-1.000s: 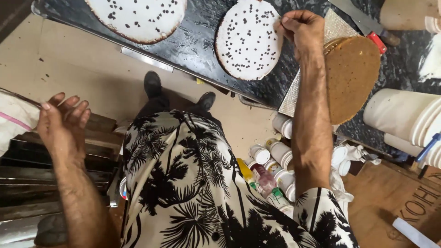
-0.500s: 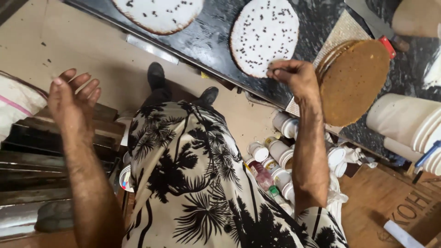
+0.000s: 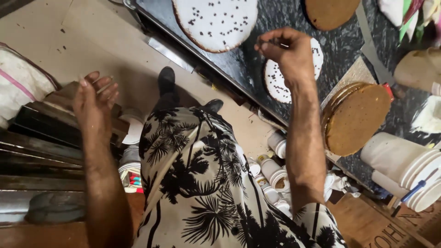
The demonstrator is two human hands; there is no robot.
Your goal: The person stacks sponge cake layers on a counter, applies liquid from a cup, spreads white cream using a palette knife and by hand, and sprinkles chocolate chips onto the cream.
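My right hand (image 3: 287,53) hovers over a round white iced cake (image 3: 274,82) dotted with dark chips, fingertips pinched together; I cannot tell whether anything is between them. The cake lies on a black speckled counter (image 3: 342,50). A second, larger white chip-dotted cake (image 3: 213,20) sits further left on the same counter. My left hand (image 3: 94,103) is raised away from the counter at the left, fingers loosely apart and holding nothing, above a stack of dark metal trays (image 3: 36,138).
A stack of plain brown cake layers (image 3: 356,117) sits right of my arm, another brown round (image 3: 330,11) at the top. A long metal spatula (image 3: 372,53), white buckets (image 3: 404,165), floor bottles (image 3: 273,170) and a white sack (image 3: 20,85) surround me.
My right hand moved from the cake's edge toward me, then back over the cake. The left hand stayed raised, and the view shifted.
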